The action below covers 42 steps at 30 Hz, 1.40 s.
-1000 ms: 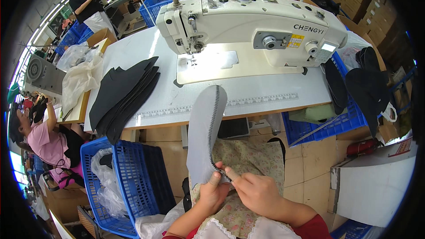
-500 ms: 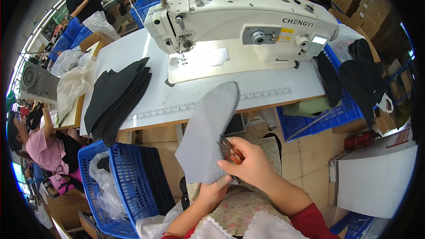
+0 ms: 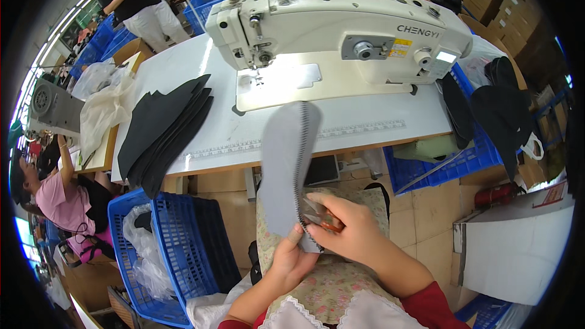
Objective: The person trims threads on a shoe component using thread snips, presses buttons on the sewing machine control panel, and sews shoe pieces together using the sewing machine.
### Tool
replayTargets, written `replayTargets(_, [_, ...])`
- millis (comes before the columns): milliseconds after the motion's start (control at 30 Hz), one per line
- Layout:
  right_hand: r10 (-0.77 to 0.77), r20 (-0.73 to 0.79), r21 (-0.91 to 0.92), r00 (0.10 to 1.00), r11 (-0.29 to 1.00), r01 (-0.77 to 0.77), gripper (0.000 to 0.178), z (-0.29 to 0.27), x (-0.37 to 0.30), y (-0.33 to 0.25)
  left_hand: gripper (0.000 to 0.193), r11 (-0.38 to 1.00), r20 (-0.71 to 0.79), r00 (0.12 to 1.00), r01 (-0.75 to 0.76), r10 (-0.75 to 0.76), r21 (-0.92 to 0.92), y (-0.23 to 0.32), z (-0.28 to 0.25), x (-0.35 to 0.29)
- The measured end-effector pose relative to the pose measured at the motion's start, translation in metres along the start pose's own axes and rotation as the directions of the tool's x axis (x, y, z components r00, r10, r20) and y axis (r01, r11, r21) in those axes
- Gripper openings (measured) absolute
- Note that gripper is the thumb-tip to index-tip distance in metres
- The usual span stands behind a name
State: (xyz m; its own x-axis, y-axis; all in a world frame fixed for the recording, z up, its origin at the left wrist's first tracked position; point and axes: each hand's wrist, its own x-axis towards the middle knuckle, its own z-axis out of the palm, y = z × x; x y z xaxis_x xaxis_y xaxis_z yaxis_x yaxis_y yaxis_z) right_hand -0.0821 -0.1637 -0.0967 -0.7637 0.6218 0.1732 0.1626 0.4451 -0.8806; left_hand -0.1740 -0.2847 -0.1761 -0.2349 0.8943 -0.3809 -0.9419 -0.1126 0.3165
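Note:
My left hand (image 3: pixel 294 262) is closed on the lower end of a grey fabric piece (image 3: pixel 280 170), thumb on top near its seam. The piece is long, rounded at its far end, and a dark zigzag seam runs down it. My right hand (image 3: pixel 350 228) grips small orange-handled thread snips (image 3: pixel 328 220). Their blades lie right beside the seam at its lower part; whether they touch the thread cannot be made out. Both hands are above my flowered apron (image 3: pixel 326 286), in front of the table edge.
A white sewing machine (image 3: pixel 341 30) stands on the pale table (image 3: pixel 225 134), with a stack of black cut pieces (image 3: pixel 161 128) at left. Blue baskets (image 3: pixel 152 231) flank me; black pieces (image 3: pixel 499 116) hang over the right one. A seated person (image 3: pixel 67 201) and a standing person (image 3: pixel 140 0) are at left.
The grey piece has turned, so the seam now runs down its middle rather than its right edge. The snips have moved slightly lower. The standing person appears nearer.

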Motion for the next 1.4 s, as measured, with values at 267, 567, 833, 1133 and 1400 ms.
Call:
replayTargets(267, [-0.01,0.141,-0.265,0.99,0.963,0.047,0.044,-0.008,-0.036,-0.007,0.029,0.995,-0.023,0.996,-0.086,0.085,-0.053,0.0,-0.007,0.002])
replayTargets(567, [-0.106,0.122,-0.348,0.987,0.927,0.143,0.047,-0.012,-0.047,-0.004,0.029,0.984,0.003,0.985,-0.174,0.174,0.034,-0.001,0.001,0.004])
replayTargets(833, [-0.128,0.123,-0.354,0.984,0.921,0.164,0.047,-0.014,-0.049,-0.006,0.032,0.98,-0.027,0.981,-0.19,0.192,0.066,-0.001,0.005,0.002])
replayTargets(1133, [-0.084,0.151,-0.363,0.985,0.922,0.134,0.045,-0.015,-0.044,-0.009,0.033,0.974,-0.021,0.976,-0.212,0.215,0.085,0.001,0.004,0.007])
replayTargets(1400, [-0.095,0.089,-0.384,0.992,0.915,0.122,0.045,-0.01,-0.043,-0.016,0.031,0.991,-0.047,0.99,-0.131,0.133,0.033,-0.002,-0.004,0.003])
